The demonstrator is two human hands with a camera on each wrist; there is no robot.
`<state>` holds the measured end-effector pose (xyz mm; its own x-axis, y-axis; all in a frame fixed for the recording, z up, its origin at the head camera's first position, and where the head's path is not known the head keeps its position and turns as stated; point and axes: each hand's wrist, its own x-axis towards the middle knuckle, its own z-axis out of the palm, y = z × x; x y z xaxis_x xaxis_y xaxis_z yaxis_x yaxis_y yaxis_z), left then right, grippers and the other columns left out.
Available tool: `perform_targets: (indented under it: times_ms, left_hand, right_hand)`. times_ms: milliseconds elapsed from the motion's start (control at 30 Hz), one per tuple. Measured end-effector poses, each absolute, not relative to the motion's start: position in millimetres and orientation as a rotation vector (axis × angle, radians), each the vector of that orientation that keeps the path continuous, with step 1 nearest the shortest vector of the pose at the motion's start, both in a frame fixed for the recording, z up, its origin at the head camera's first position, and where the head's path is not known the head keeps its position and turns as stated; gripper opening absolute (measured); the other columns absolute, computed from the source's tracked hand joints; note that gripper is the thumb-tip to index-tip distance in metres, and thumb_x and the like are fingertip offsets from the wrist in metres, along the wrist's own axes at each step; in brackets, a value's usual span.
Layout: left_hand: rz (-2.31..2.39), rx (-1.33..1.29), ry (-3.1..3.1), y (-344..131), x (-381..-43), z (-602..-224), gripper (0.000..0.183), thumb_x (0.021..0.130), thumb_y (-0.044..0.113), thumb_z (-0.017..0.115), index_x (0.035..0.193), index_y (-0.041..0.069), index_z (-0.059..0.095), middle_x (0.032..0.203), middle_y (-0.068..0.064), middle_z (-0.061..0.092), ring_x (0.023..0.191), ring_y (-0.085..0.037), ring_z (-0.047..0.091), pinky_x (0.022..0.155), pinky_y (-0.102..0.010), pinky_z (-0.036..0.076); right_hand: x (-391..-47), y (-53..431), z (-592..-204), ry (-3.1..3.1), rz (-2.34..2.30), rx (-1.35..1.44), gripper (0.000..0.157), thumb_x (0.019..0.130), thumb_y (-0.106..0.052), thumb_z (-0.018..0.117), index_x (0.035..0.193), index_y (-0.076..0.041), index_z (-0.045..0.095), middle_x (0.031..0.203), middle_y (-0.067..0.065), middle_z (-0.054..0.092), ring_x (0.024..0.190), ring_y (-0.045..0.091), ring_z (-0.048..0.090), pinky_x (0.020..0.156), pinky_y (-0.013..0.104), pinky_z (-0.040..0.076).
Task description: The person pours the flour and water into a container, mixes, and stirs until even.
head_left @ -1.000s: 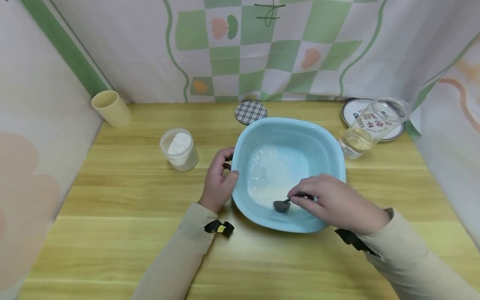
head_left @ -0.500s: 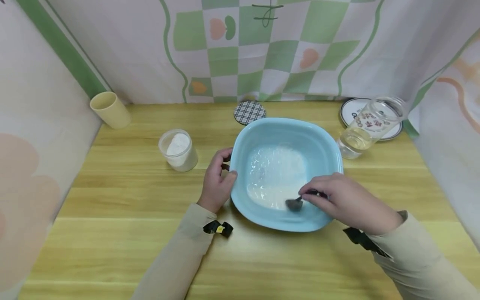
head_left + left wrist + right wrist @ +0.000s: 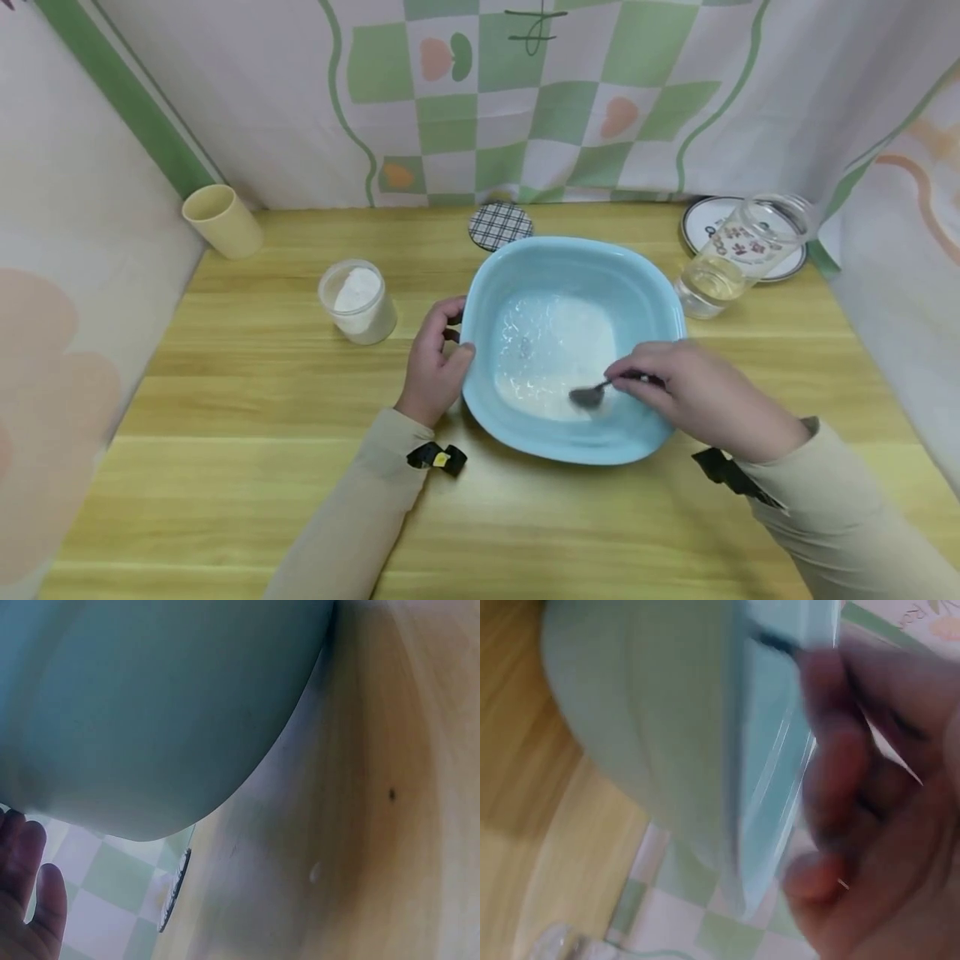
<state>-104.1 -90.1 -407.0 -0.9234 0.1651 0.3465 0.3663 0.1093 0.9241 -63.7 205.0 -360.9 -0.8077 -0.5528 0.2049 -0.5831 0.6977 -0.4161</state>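
A light blue basin (image 3: 573, 442) stands on the wooden table with a whitish, wet mixture (image 3: 555, 358) over its bottom. My left hand (image 3: 437, 362) grips its left rim, thumb on top and fingers against the outer wall. In the left wrist view some fingertips (image 3: 26, 847) show beside that wall. With my right hand (image 3: 693, 400) I pinch the handle of a dark spoon (image 3: 587, 397), its bowl down in the mixture near the basin's front. The right wrist view shows curled fingers (image 3: 840, 765) around the handle, partly blurred.
Left of the basin stands a clear jar of white powder (image 3: 360, 304). A yellow cup (image 3: 225, 223) is at the back left, a checked coaster (image 3: 500, 225) behind the basin. At right, a glass jar with liquid (image 3: 720, 275) stands before a plate (image 3: 705, 218).
My right hand and the spoon have moved right through the mixture, then slightly back from the near wall. The left hand keeps its grip on the rim.
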Motion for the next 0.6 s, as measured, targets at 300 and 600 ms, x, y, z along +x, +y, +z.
perform_targets:
  times_ms: [300, 600]
  left_hand:
    - [-1.91, -0.538, -2.223, -90.7, -104.2, -405.6, 0.047, 0.081, -0.013, 0.048, 0.128, -0.014, 0.053, 0.124, -0.028, 0.058, 0.108, -0.038, 0.053, 0.085, -0.04, 0.047]
    - [-1.913, -0.544, -2.227, -90.9, -104.5, -406.6, 0.047, 0.081, -0.01, 0.048, 0.128, -0.014, 0.053, 0.123, -0.027, 0.058, 0.109, -0.037, 0.053, 0.086, -0.04, 0.047]
  right_hand:
    - [-60.5, 202.5, -358.5, -2.85, 0.78, 1.022, 0.02, 0.09, -0.007, 0.072, 0.099, -0.025, 0.075, 0.093, -0.022, 0.065, 0.081, -0.004, 0.057, 0.067, 0.018, 0.05]
    - [-61.4, 197.7, -361.9, -2.735, 0.711, 0.941, 0.024, 0.085, -0.002, 0.075, 0.102, -0.019, 0.078, 0.09, -0.017, 0.064, 0.072, 0.001, 0.05, 0.061, 0.021, 0.044]
